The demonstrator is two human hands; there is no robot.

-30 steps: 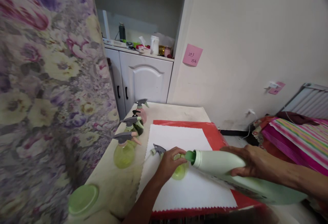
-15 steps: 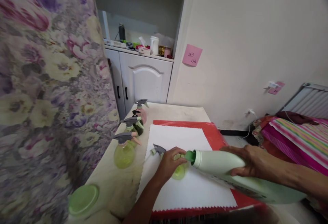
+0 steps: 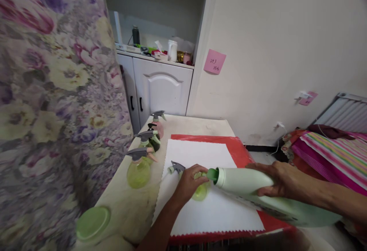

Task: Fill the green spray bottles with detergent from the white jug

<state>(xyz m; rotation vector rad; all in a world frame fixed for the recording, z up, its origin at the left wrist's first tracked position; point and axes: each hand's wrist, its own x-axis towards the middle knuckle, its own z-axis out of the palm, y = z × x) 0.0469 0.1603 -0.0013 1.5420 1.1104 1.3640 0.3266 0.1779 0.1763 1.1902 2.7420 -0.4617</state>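
Observation:
My left hand (image 3: 187, 184) grips a small yellow-green spray bottle (image 3: 200, 193) that stands on a white cloth (image 3: 197, 155). Its grey trigger head (image 3: 175, 167) lies on the cloth just left of my fingers. My right hand (image 3: 275, 178) holds a large pale green bottle (image 3: 258, 195) tipped on its side, and its green spout (image 3: 212, 174) meets the small bottle's open neck. Whether liquid is flowing cannot be made out.
Three more spray bottles (image 3: 139, 167) stand in a row along the table's left side, beside a flowered curtain (image 3: 51, 90). A green lid (image 3: 92, 223) lies at the near left corner. A red mat (image 3: 237, 147) underlies the cloth. Striped fabric (image 3: 335, 151) lies to the right.

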